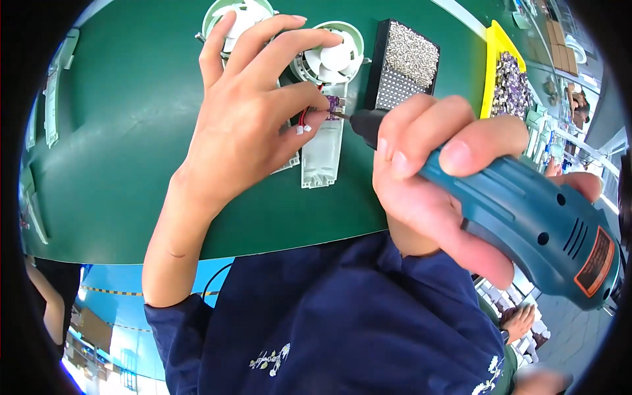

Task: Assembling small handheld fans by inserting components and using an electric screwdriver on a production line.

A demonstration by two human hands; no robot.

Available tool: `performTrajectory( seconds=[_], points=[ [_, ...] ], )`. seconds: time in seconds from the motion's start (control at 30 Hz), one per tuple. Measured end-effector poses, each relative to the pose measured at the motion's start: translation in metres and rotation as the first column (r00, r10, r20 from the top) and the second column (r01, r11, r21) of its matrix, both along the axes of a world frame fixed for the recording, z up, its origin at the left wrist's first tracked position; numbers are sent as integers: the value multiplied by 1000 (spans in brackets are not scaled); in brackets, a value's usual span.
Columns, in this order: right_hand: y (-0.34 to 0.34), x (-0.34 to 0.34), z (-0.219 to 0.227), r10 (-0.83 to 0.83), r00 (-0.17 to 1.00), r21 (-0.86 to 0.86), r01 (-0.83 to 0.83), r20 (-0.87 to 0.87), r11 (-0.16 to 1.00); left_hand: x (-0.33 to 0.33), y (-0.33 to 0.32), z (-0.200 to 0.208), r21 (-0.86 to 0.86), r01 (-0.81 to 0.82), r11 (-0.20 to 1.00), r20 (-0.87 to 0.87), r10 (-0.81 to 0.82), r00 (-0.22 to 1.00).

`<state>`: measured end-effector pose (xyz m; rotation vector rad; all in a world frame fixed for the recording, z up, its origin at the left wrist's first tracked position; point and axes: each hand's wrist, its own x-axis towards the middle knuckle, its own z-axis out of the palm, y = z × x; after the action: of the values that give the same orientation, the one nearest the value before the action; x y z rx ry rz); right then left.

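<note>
- Two hands are at work over the green table [131, 131]: your left hand [243, 125] comes in from below and spreads across the fan parts, while your right hand [434, 191] grips a tool.
- Your right fingers [421, 131] are wrapped tight round the teal electric screwdriver [526, 224], thumb along its top; its dark nose points left toward the small purple circuit board [334, 104].
- The screwdriver's bit tip touches the right edge of that board, or is just beside it; the contact is too small to judge.
- Your left fingers [276, 59] are splayed wide, not closed round anything: the lowest fingertip presses by the purple board and the red wires [304, 117], which end in a small white plug, and the upper ones lie over the fan housings.
- The board sits at the top of a long white plastic housing [322, 155] lying flat on the table, just below a round white fan [334, 56] in a pale green ring.
- A second round fan [240, 14] of the same kind lies to its left, partly under your fingers.
- A black tray of small silvery screws [408, 59] rests just right of the fans.
- A yellow bin [495, 46], further right at the table edge, holds more purple boards.
- Your dark blue sleeve and shirt [342, 316] fill the lower part of the view.
</note>
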<state>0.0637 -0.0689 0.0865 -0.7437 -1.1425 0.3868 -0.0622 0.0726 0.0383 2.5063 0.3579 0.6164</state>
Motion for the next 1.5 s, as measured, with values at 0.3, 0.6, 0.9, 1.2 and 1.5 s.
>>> performTrajectory(
  seconds=[0.3,0.6,0.9,1.2,1.5],
  points=[
    [10,8,-2,8,996,95,0,-89,995,-3,-1,-3,-17,10,1000,34,-9,999],
    [23,13,-11,-42,991,163,63,-126,985,-1,-3,-8,-9,28,1000,46,-28,999],
    [27,17,-16,-60,981,142,87,-185,986,-1,-2,-6,-35,35,999,35,-34,999],
    [27,20,-11,-62,980,134,88,-189,987,1,-3,-8,-19,48,999,53,-47,997],
    [24,17,-9,-53,990,45,59,-132,997,0,-2,-7,-24,50,998,58,-49,997]
  ],
)
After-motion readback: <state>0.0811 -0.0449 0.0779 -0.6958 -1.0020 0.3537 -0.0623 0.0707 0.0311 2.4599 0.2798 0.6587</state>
